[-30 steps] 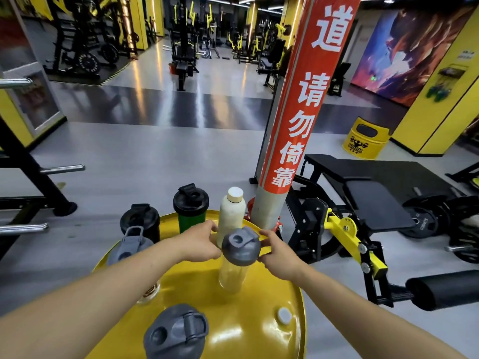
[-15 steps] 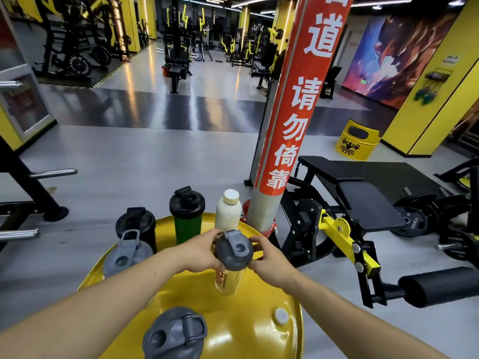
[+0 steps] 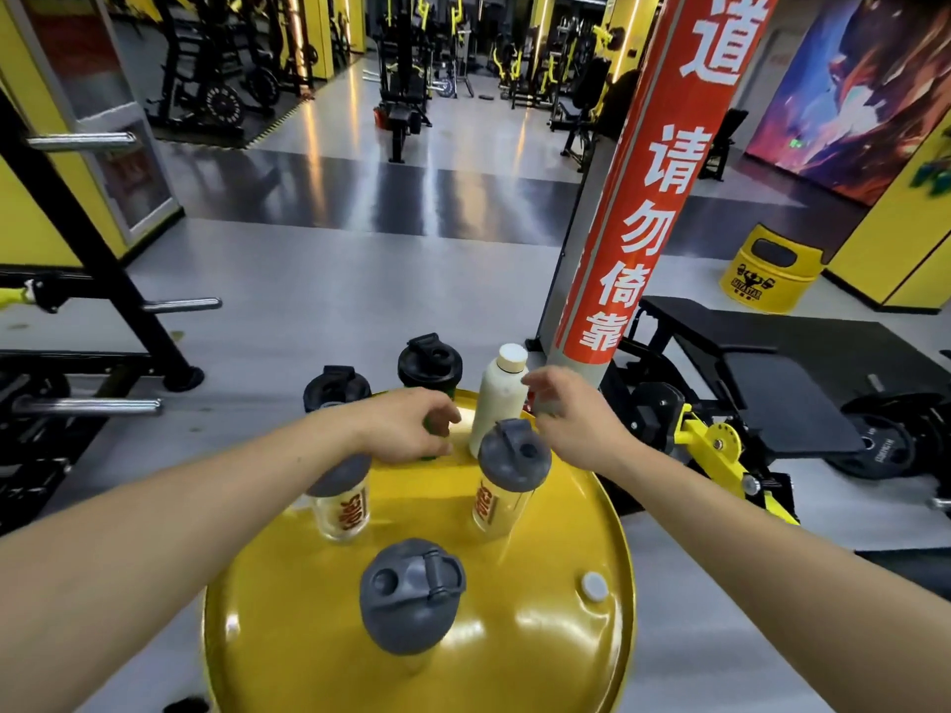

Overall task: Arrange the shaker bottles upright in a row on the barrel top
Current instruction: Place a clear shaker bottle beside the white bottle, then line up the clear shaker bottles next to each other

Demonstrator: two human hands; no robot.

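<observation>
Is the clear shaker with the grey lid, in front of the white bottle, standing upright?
Yes, roughly upright: the clear shaker rests base-down on the barrel top, lid uppermost, no hand holding it.

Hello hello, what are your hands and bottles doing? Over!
Left hand open by the green bottle. Right hand open beside the white bottle. Grey-lidded clear shaker upright, released. Nothing blocking.

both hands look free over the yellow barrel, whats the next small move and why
Probably close the right hand on the cream white bottle with the pale cap. That hand hovers open right beside it, while the grey-lidded clear shaker in front already stands upright and unheld. The left hand hovers by the green black-lidded shaker, so the far bottles seem next to be lined up.
</observation>
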